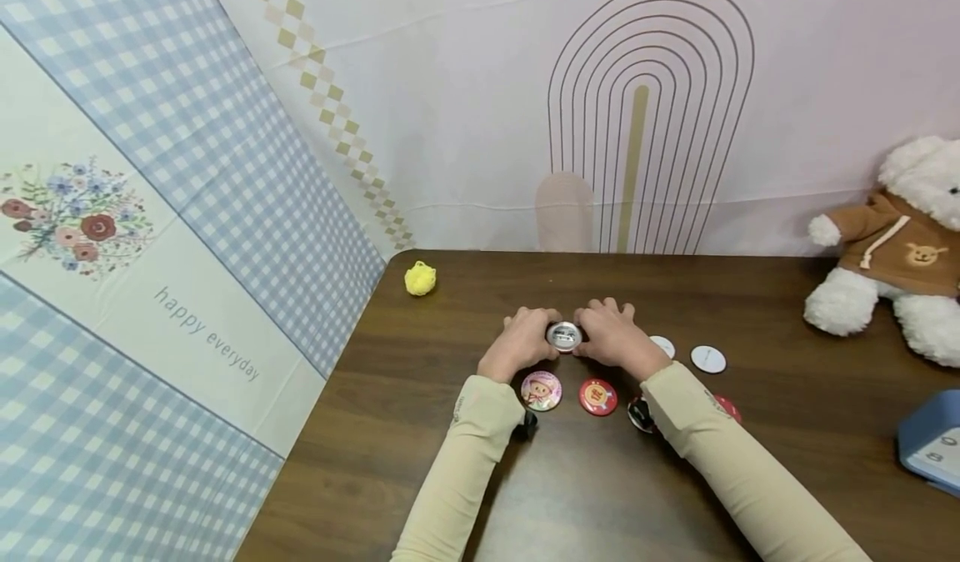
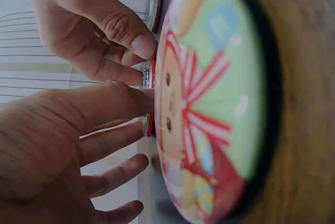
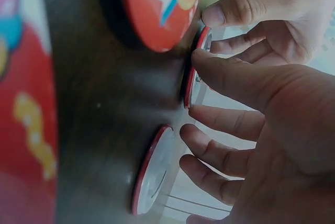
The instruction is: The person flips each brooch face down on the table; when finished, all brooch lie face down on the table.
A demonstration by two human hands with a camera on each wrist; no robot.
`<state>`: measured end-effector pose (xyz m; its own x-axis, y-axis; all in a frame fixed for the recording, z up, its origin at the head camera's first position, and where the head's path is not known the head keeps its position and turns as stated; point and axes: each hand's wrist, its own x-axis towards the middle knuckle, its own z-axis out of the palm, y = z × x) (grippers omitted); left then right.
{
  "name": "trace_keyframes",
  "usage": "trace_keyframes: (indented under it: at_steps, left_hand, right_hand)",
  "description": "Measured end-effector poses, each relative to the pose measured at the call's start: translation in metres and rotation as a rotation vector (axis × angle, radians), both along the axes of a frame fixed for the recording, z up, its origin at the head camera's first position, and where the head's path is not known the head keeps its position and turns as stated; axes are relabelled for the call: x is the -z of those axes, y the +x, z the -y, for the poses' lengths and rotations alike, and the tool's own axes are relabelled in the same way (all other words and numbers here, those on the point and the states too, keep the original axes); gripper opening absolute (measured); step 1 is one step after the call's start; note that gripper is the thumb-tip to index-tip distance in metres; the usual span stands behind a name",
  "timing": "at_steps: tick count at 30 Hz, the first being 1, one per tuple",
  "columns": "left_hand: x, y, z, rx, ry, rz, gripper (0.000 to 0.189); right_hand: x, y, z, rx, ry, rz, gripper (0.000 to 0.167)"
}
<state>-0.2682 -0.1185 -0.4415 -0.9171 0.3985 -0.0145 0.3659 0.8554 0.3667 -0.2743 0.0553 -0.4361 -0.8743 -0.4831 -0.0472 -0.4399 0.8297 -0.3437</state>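
Note:
A round pin-back button badge (image 1: 564, 337) lies with its silver back and pin facing up, between the two hands. My left hand (image 1: 528, 338) holds its left rim with thumb and forefinger; the other fingers spread apart in the left wrist view. On the opposite rim, my right hand (image 1: 613, 335) grips with thumb and forefinger. The badge's red edge (image 3: 201, 38) shows in the right wrist view. Nearer the body lie a pink badge (image 1: 542, 391) with a cartoon figure and a red badge (image 1: 598, 397), both picture side up.
Two white-backed badges, one (image 1: 708, 359) in full view and one (image 1: 663, 346) partly covered, lie right of the hands. Another badge (image 1: 640, 414) and a red one (image 1: 728, 408) peek out by the right sleeve. A yellow ball (image 1: 420, 278), teddy bear (image 1: 900, 245) and blue clock (image 1: 930, 441) stand farther off.

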Motion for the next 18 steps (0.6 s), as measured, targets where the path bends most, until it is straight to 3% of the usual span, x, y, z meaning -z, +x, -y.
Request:
trace_keyframes:
  at_steps: [9, 18]
  left_hand:
    - [-0.003, 0.012, 0.010, -0.050, 0.000, 0.043, 0.044]
    - [-0.008, 0.027, 0.020, -0.039, 0.025, 0.066, 0.037]
  right_hand:
    - [-0.006, 0.012, 0.000, -0.030, -0.010, -0.006, 0.041]
    - [-0.013, 0.025, 0.007, -0.060, 0.002, 0.016, 0.050]
